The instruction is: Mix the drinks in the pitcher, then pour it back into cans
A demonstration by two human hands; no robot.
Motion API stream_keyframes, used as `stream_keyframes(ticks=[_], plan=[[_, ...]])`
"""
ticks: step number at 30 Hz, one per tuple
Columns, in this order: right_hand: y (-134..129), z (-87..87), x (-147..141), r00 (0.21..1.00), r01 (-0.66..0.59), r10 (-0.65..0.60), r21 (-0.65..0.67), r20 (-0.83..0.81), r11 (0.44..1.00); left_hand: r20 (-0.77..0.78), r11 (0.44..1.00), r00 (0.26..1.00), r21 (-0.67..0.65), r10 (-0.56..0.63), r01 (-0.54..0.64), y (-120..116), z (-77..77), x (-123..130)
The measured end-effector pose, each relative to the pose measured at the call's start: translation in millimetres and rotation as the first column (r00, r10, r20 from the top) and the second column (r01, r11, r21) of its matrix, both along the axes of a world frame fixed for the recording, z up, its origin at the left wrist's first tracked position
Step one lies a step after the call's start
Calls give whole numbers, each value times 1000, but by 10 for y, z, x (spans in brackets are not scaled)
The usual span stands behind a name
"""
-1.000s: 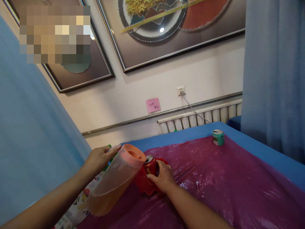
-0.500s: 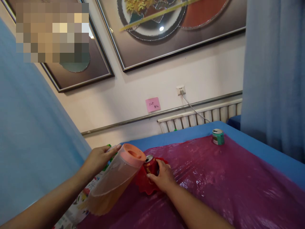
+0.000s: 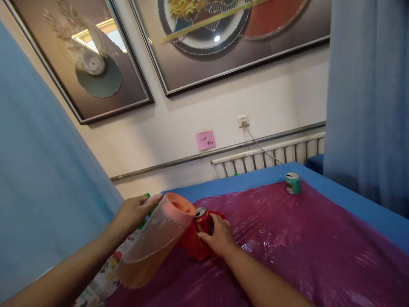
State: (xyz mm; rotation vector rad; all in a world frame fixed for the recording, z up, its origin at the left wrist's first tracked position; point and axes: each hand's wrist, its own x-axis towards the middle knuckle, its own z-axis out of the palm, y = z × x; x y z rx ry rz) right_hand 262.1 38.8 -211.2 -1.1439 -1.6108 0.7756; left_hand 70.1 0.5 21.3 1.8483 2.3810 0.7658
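Note:
My left hand (image 3: 139, 211) is closed at the far side of a translucent pitcher (image 3: 150, 247), its thumb along the top near the orange lid (image 3: 179, 207); the fingers are mostly hidden. The pitcher is tilted toward the right, with amber liquid in its lower part. Its lid edge meets the rim of a red drink can (image 3: 202, 222). My right hand (image 3: 221, 233) is wrapped round that can, which stands nearly upright with its opening upward. Beneath the can is a red wavy-edged dish (image 3: 200, 253). I cannot make out a stream of liquid between pitcher and can.
A short green can (image 3: 293, 184) stands at the far right of the pink plastic sheet (image 3: 306, 238) on the blue table (image 3: 220, 187). A patterned bag-like item (image 3: 108, 273) lies left of the pitcher. Blue curtains (image 3: 364, 94) hang at both sides.
Almost nothing differs. Both hands, the pitcher and the red can keep nearly the same places.

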Motion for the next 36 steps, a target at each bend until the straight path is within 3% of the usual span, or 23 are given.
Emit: stream_keyframes(ticks=[36], plan=[[-27,43,16,1000,-9,9,-1,3,1000,-32,1000,999,21,4,-3,-22,7,19]])
